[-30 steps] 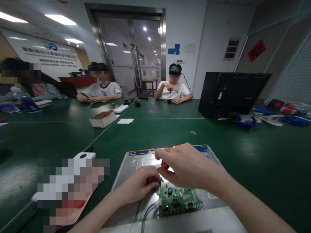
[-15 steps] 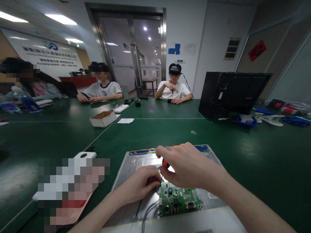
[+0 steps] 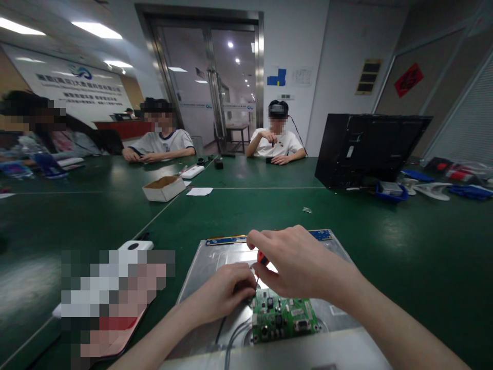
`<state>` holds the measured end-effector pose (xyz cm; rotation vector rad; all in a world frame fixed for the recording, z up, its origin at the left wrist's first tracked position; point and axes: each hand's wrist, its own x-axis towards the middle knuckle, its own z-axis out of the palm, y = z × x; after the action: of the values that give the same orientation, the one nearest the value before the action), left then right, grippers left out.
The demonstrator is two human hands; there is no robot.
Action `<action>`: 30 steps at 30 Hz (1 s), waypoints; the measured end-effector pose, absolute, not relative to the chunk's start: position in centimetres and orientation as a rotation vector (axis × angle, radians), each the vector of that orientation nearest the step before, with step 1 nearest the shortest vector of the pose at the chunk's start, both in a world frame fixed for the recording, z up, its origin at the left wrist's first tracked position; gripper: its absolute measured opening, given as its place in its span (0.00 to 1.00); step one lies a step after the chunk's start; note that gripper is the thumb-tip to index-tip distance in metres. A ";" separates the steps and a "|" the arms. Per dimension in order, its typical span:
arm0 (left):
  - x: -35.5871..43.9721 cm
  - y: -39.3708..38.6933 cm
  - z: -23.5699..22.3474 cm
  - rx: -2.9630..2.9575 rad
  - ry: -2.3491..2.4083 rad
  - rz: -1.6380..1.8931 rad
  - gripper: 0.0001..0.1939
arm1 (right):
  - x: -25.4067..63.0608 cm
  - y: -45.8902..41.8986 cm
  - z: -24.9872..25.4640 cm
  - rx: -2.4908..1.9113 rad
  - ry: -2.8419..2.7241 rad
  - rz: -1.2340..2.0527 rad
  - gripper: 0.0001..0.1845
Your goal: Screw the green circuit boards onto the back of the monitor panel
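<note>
Two bare hands work over a metal panel (image 3: 202, 270) lying on the green table (image 3: 246, 213). The right hand (image 3: 302, 262) grips a red-handled screwdriver (image 3: 262, 258) between curled fingers and thumb, its thin shaft slanting down to the upper left corner of the green circuit board (image 3: 283, 317). The left hand (image 3: 219, 290) is at that same corner, fingers bent and thumb close to them in a narrow grip; whether it pinches the shaft or a small part cannot be told.

The board sits on the near part of the panel, with grey cables (image 3: 231, 341) curving beside its left edge. A blue strip (image 3: 227, 241) runs along the panel's far edge, partly hidden by the right hand.

Beyond, an open box (image 3: 164, 190) stands near a white paper (image 3: 199, 191). A black monitor (image 3: 370, 149) stands at the right, next to a blue tray (image 3: 391, 193). Across the table sits a person in white (image 3: 278, 143).
</note>
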<state>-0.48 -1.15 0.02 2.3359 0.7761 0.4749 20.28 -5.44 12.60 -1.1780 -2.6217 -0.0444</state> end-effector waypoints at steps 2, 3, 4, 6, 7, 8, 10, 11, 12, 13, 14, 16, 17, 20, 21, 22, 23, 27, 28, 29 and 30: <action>-0.4 -1.1 0.1 2.336 0.771 0.483 0.05 | 20.3 -5.4 12.6 -1.185 -2.617 -0.039 0.09; -0.4 -1.2 0.1 2.337 0.769 0.488 0.05 | 20.3 -5.4 12.6 -1.193 -2.614 -0.035 0.10; -0.4 -1.2 0.1 2.337 0.767 0.492 0.05 | 20.2 -5.4 12.6 -1.198 -2.615 -0.032 0.11; -0.4 -1.2 0.1 2.342 0.766 0.488 0.05 | 20.3 -5.4 12.6 -1.202 -2.618 -0.042 0.09; -0.4 -1.2 0.1 2.346 0.769 0.484 0.05 | 20.3 -5.4 12.6 -1.200 -2.620 -0.052 0.07; -0.4 -1.2 0.0 2.349 0.772 0.480 0.05 | 20.3 -5.4 12.6 -1.194 -2.622 -0.062 0.06; -0.5 -1.1 -0.2 2.354 0.780 0.479 0.05 | 20.3 -5.4 12.5 -1.173 -2.624 -0.075 0.06; -0.5 -1.1 -0.2 2.356 0.783 0.482 0.06 | 20.3 -5.5 12.5 -1.160 -2.626 -0.076 0.07; -0.5 -1.1 -0.3 2.358 0.784 0.486 0.06 | 20.3 -5.5 12.4 -1.147 -2.628 -0.074 0.08; -0.5 -1.0 -0.3 2.360 0.785 0.489 0.06 | 20.2 -5.5 12.4 -1.138 -2.630 -0.071 0.09; -0.5 -1.0 -0.3 2.362 0.785 0.493 0.06 | 20.2 -5.5 12.4 -1.133 -2.630 -0.069 0.09; -0.5 -1.0 -0.2 2.367 0.780 0.499 0.05 | 20.2 -5.4 12.4 -1.147 -2.626 -0.072 0.10; -0.5 -1.1 -0.1 2.370 0.776 0.501 0.05 | 20.2 -5.4 12.4 -1.158 -2.624 -0.080 0.10; -0.4 -1.1 0.0 2.374 0.760 0.500 0.04 | 20.1 -5.3 12.3 -1.167 -2.613 -0.108 0.08; -0.4 -1.1 -0.1 2.376 0.757 0.499 0.03 | 20.1 -5.3 12.3 -1.160 -2.610 -0.112 0.07; -0.4 -1.0 -0.1 2.378 0.755 0.499 0.03 | 20.1 -5.4 12.3 -1.146 -2.609 -0.111 0.06; -0.4 -1.0 -0.2 2.379 0.754 0.500 0.04 | 20.1 -5.4 12.2 -1.132 -2.612 -0.105 0.06; -0.5 -0.8 -0.5 2.380 0.760 0.521 0.05 | 19.9 -5.5 12.1 -1.106 -2.626 -0.071 0.09; -0.5 -0.8 -0.5 2.379 0.763 0.527 0.05 | 19.9 -5.5 12.1 -1.111 -2.621 -0.062 0.09; -0.5 -0.8 -0.5 2.378 0.764 0.530 0.05 | 19.9 -5.4 12.1 -1.122 -2.614 -0.055 0.09; -0.5 -0.9 -0.4 2.377 0.763 0.531 0.05 | 19.9 -5.4 12.1 -1.135 -2.610 -0.048 0.10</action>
<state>-0.46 -0.86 -0.43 2.3768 0.7633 0.5312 19.88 -5.38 12.13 -1.1350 -2.6101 -0.0476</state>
